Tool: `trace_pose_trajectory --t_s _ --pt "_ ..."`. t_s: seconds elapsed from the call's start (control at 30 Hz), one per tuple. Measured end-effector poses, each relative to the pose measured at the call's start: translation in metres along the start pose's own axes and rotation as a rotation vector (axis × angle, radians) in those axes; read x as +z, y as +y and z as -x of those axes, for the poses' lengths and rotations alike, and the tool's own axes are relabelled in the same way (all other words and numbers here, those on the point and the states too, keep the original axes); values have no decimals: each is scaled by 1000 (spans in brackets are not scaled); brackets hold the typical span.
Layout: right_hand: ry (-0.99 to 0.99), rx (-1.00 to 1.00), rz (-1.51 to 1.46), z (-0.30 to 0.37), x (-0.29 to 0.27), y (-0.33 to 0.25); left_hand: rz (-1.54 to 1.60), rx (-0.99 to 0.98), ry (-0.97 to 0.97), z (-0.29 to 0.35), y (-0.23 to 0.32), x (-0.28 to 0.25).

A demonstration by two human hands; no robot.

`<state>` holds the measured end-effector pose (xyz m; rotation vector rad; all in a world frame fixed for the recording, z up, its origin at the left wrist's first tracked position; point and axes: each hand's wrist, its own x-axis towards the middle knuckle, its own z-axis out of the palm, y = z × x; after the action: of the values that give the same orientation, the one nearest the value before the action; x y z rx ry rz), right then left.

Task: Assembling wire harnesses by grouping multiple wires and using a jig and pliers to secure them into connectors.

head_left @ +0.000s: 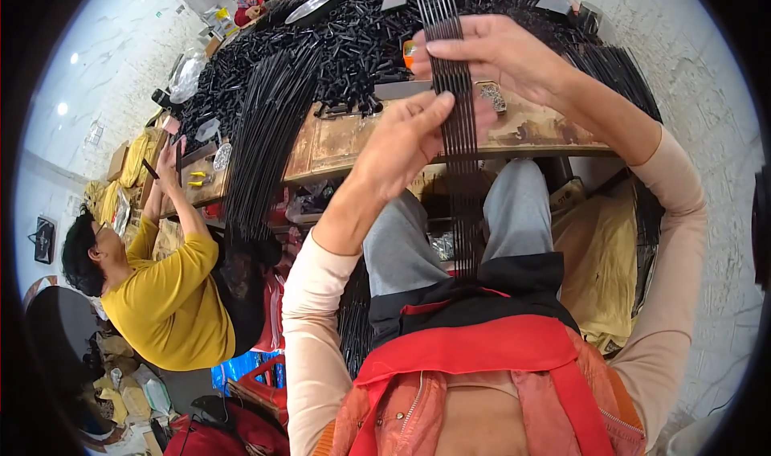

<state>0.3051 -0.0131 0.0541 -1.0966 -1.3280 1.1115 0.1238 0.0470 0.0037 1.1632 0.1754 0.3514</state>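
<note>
A flat row of thin black rods [460, 147] hangs upright in front of me, running from above the table down to my lap. My left hand [408, 139] pinches the row at mid-length, thumb on the near face. Higher up, my right hand [494, 53] grips the same rods, its thumb across the front and its fingers behind them. Below that, more fingertips show blurred beyond the row's right side. The rods lie side by side with narrow gaps between them.
Short black parts [353, 46] are heaped over the wooden table [329, 147]. A thick bundle of black rods [269, 134] overhangs its edge at left; another bundle [614, 74] lies at right. A tray of small metal pieces [490, 96] sits beyond my hands. A co-worker in yellow [165, 295] works at left.
</note>
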Motion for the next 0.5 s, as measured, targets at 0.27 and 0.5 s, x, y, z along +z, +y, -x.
trace_pose_trajectory --t_s 0.27,0.5 --pt "-30 -204 386 77 56 111 586 -172 33 -7 -77 -69" --pt "29 -108 308 36 45 164 460 -127 -25 -99 -52 -146"
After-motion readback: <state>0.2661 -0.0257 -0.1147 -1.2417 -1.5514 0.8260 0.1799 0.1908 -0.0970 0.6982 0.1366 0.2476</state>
